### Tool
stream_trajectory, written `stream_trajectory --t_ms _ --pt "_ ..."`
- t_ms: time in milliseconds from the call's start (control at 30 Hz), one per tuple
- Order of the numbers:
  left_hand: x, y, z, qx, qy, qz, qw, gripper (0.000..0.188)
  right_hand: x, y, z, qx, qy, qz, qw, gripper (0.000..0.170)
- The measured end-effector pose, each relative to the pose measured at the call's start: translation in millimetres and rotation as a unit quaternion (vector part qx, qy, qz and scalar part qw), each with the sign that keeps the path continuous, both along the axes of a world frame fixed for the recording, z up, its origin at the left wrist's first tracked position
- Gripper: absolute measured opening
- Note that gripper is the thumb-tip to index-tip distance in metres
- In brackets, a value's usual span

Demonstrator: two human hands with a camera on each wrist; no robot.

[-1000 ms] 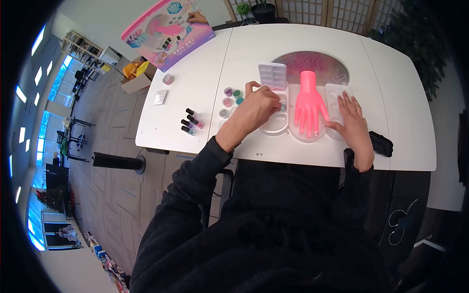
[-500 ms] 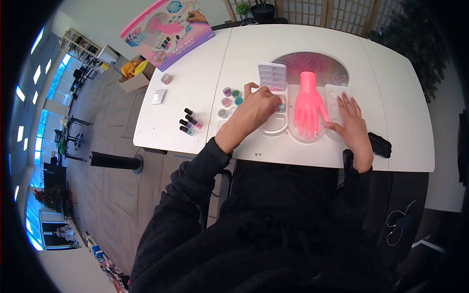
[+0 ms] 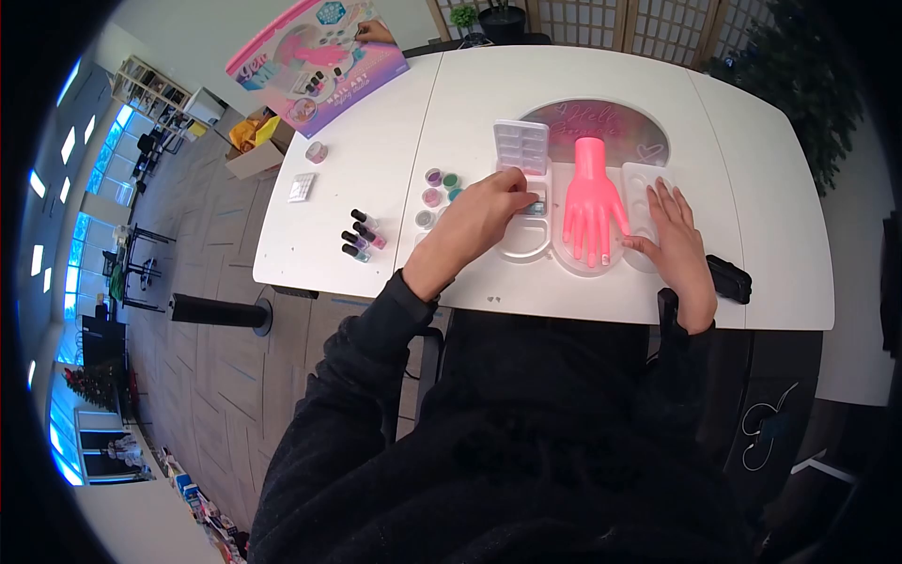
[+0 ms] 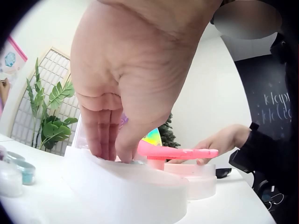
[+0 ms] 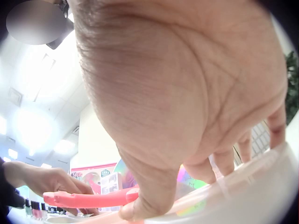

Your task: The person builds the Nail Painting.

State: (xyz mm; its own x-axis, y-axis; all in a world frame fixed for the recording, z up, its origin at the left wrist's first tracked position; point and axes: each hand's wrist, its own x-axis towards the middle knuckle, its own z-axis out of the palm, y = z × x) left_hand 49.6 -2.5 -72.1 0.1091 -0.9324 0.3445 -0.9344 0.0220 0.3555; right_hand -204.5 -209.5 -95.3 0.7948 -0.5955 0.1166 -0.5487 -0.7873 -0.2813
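Head cam, clock centred on the pink hand [image 3: 590, 202], 12 pointing away from my operator.

Left hand [image 3: 473, 224]: at 9, over the tray [image 3: 524, 246]. On the left wrist cam the fingers point down side by side, thumb close to them, tips inside the tray rim. Something small and teal shows by the tips. Can't tell if I'm pinching it or only touching.

Right hand [image 3: 683, 252]: fingers spread, on the palette [image 3: 640, 170] at 3, fingertips on its edge. Thumb is right by the pink hand's thumb; contact unclear. I see no object held there.

Pink hand lies palm down, fingers toward 6, on a pale base [image 3: 584, 269]. One fingertip carries a pale mark. Shiny panel [image 3: 615, 141] behind it at 12.

Clear case [image 3: 521, 146] stands propped at 10:30, gridded with small cells. Small jars [image 3: 431, 197] at 9: purple, green, pink, teal, whitish. Four bottles [image 3: 365, 235], black caps, tipped over farther out, just under 9. Lone jar [image 3: 317, 152] and white pack [image 3: 301, 187] beyond them. Nail art box [image 3: 324, 70] at 10, black pouch [image 3: 728, 279] at 4.
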Motion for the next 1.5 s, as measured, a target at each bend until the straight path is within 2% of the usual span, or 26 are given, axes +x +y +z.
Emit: stream_trajectory --t_ms 200,533,600,800,933,1100,1333,1500 --pt "8 7 8 0.011 0.065 0.005 0.998 0.033 1 2 3 0.001 0.009 -0.006 1.0 0.098" --pt "16 4 -4 -0.032 0.055 -0.025 0.998 0.029 0 1 1 -0.006 0.002 -0.001 1.0 0.096" --pt "15 4 -6 -0.032 0.084 0.007 0.996 0.029 -1 -2 -4 -0.01 -0.009 0.005 1.0 0.096" --pt "7 3 -8 -0.054 0.008 0.026 0.998 0.029 0 0 0 0.0 -0.005 0.003 1.0 0.097" --pt "20 2 -7 -0.037 0.012 -0.023 0.999 0.027 -1 -2 -4 0.002 -0.01 0.005 1.0 0.097" --pt "2 4 10 -0.034 0.025 0.011 0.999 0.023 -1 -2 -4 0.005 -0.01 0.002 1.0 0.098" --pt "2 -1 5 -0.054 0.062 0.025 0.996 0.022 -1 -3 -7 0.001 -0.005 0.002 1.0 0.1" --pt "0 -2 1 -0.029 -0.009 0.031 0.999 0.019 -1 -2 -6 0.0 -0.008 0.001 1.0 0.1"
